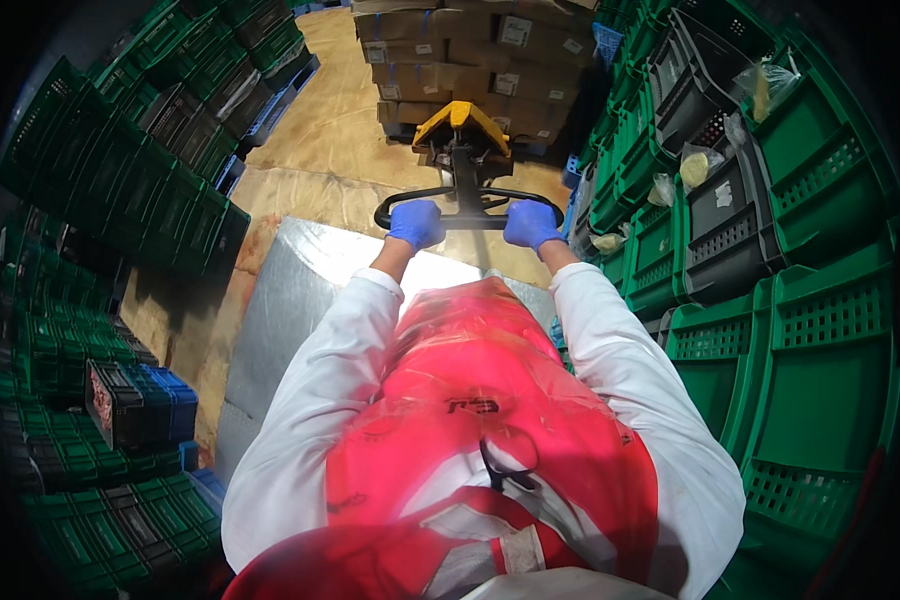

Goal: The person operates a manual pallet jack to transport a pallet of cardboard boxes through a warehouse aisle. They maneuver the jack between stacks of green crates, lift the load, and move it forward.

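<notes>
Both my hands wear blue gloves and grip the black loop handle (474, 222) of a yellow pallet jack (461, 120). My left hand (417, 223) is closed round the handle's left end, and my right hand (531, 223) round its right end. Beyond the handle, the jack stands against a tall stack of cardboard boxes (465, 60); its forks are hidden. Labels and blue straps show on some boxes. A red apron (487, 360) under clear plastic covers my front, over white sleeves.
Stacked green and grey plastic crates rise close on my right (832, 300), with small plastic bags hanging from some. More crate stacks (127, 180) line the left, some on blue pallets (281, 105). A metal plate (270, 330) lies on the stained yellowish floor (300, 180).
</notes>
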A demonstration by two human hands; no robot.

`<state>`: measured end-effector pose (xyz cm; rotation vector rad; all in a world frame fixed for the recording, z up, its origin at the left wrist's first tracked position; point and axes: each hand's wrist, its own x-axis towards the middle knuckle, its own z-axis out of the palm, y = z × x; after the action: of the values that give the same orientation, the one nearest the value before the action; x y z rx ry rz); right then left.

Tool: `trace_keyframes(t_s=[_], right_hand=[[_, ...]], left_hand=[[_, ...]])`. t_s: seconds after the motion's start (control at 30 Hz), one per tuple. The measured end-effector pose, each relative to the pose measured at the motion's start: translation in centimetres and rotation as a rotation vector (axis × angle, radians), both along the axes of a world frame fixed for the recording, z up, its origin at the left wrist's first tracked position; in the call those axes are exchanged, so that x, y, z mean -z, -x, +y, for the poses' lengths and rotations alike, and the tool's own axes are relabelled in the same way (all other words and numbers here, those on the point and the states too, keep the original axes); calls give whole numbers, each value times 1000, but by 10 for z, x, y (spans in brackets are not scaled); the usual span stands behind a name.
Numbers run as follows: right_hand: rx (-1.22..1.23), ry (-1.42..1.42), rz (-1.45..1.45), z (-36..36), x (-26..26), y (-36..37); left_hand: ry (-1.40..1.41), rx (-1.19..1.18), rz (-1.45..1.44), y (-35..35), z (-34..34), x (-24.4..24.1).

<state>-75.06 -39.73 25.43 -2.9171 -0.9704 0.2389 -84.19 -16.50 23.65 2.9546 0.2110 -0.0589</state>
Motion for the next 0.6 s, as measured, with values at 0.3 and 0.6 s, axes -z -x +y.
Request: trace_keyframes(t_s=[0.3, 0.6], right_hand=[[-64, -86, 47, -6, 19, 36], [-88, -163, 128, 23, -91, 23]], left_hand=[[41, 99, 13, 46, 12, 3], [105, 221, 168, 18, 68, -124]])
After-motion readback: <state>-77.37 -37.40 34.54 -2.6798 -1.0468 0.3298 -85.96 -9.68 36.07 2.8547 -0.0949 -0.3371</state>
